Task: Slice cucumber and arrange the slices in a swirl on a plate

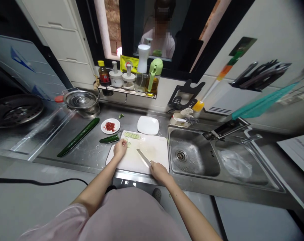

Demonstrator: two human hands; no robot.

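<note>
My right hand point(159, 171) is wrapped round the handle of a kitchen knife point(144, 157), its blade pointing up and left over the white cutting board point(149, 147). At the board's left side my left hand point(120, 148) has its fingers pinched at a thin cucumber slice point(126, 139). Another loose slice point(128, 145) lies just right of the fingertips. Along the board's upper edge runs a row of overlapping cucumber slices point(132, 135). A cut cucumber piece point(109, 139) rests on the counter left of the board.
A whole cucumber point(78, 137) lies further left, near a lidded steel pot point(81, 102). Behind the board are a plate of chopped red pieces point(110, 126) and a white square plate point(148, 125). The sink point(194, 150) is on the right. Above hangs a condiment rack point(128, 90).
</note>
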